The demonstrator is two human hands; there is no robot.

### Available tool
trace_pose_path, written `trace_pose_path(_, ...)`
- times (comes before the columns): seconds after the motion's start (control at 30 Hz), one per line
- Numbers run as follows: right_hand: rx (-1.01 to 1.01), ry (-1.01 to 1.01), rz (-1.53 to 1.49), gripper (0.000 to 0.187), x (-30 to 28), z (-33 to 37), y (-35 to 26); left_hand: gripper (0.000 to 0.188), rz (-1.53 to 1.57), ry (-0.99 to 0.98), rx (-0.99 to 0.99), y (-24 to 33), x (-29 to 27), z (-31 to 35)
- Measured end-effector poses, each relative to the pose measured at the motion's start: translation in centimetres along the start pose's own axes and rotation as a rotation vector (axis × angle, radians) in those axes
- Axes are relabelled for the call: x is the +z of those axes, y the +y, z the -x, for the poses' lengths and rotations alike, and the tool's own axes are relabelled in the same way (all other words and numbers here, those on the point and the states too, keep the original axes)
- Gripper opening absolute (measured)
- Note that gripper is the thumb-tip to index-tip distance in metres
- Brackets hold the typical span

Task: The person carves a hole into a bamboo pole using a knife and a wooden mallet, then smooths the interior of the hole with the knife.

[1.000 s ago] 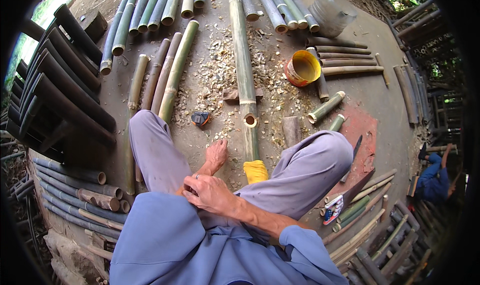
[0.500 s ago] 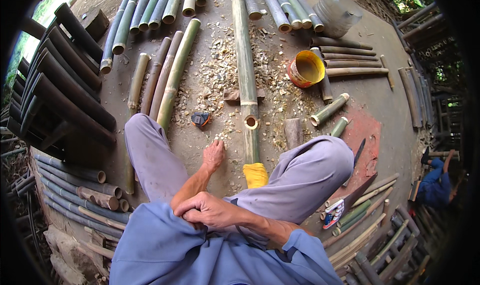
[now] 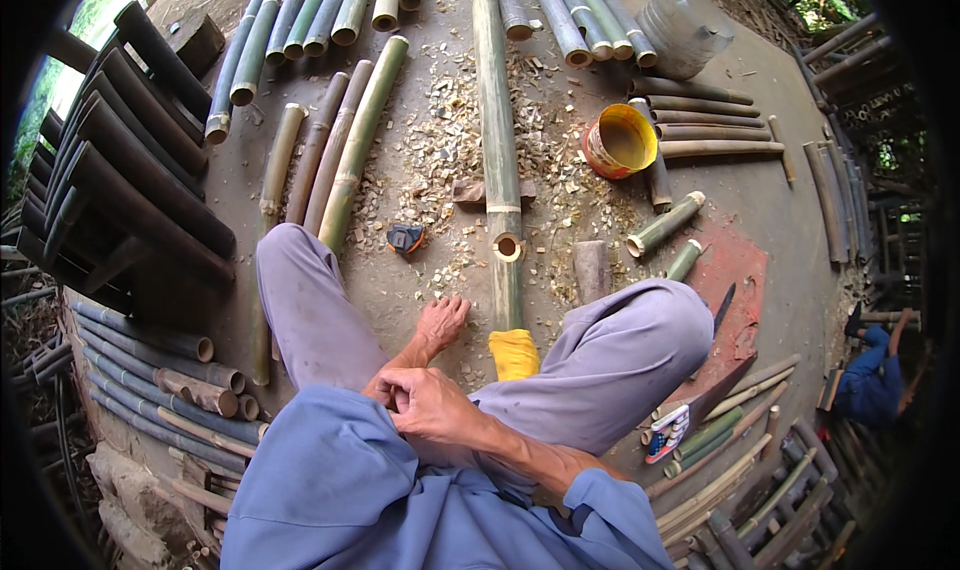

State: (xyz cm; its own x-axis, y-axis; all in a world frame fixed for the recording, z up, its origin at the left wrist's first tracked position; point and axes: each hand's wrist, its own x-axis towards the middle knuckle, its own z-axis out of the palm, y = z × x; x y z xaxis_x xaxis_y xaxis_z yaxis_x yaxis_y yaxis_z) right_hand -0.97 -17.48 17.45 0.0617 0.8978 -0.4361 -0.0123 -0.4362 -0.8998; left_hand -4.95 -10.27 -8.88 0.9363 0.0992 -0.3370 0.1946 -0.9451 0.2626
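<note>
Right hand (image 3: 432, 404) shifted along left forearm (image 3: 404, 356), fingers curled, pinch unclear | left hand (image 3: 442, 322) ahead of it, hold unclear | ahead-right: holed bamboo pole (image 3: 496, 160) over brown block (image 3: 467, 191), presumably for support

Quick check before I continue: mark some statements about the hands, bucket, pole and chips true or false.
1. The right hand is at the left sleeve. True.
2. The left hand holds the black-and-orange device. False: it lies on the ground, apart from that hand.
3. The red-and-yellow bucket stands right of the long central pole. True.
4. Wood chips lie only left of that pole. False: they lie on both sides.
</note>
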Motion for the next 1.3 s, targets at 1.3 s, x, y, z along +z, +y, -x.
trace_pose_path(1.3,0.006,-0.028,-0.004,0.025,0.6,-0.6,-0.2,0.035,0.007,0.039,-0.048,0.7,0.6,0.1)
